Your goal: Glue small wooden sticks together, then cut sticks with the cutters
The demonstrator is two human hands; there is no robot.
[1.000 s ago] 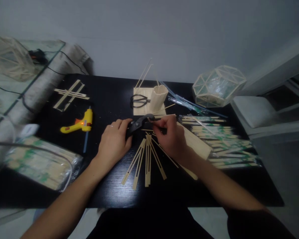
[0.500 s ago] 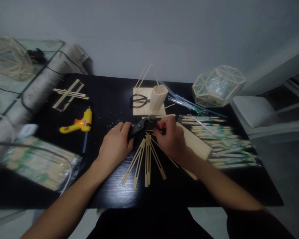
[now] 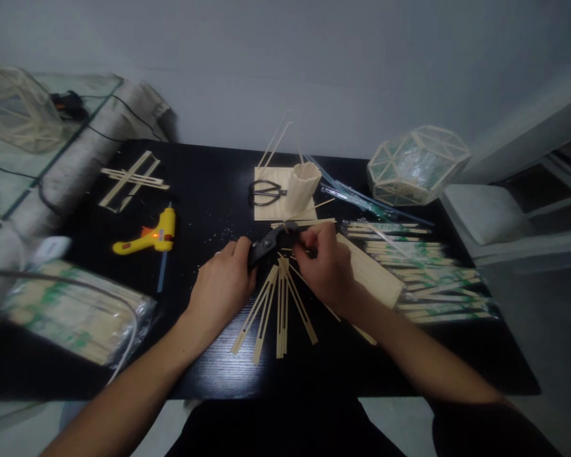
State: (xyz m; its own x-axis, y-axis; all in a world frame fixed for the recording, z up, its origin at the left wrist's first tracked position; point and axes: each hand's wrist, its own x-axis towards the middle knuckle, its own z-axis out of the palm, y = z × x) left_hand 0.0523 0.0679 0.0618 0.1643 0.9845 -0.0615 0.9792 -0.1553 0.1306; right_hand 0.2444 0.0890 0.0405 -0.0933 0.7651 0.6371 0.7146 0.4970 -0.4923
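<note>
My left hand [image 3: 223,279] is wrapped round the handles of a black hand cutter [image 3: 269,242], whose curved jaws point up and to the right. Right at those jaws, my right hand [image 3: 327,263] has its fingers pinched together; what they hold is hidden, though a small pale bit of wood shows by the jaws. Below the cutter several slim wooden stick frames [image 3: 282,311] lie fanned out on the black table [image 3: 314,377]. Behind it a wooden cup made of sticks [image 3: 302,188] stands on a square wooden board [image 3: 262,212], beside black-handled scissors [image 3: 265,193].
At left are a yellow glue gun [image 3: 157,236], crossed sticks [image 3: 133,179] and a wrapped stick bundle [image 3: 71,311]. Packaged sticks [image 3: 423,273] and a wooden panel [image 3: 374,273] lie right. A geometric wooden frame [image 3: 419,166] sits at the back right corner.
My left hand and the cutter's handles have shifted very slightly. My right hand stays pinched at the jaws.
</note>
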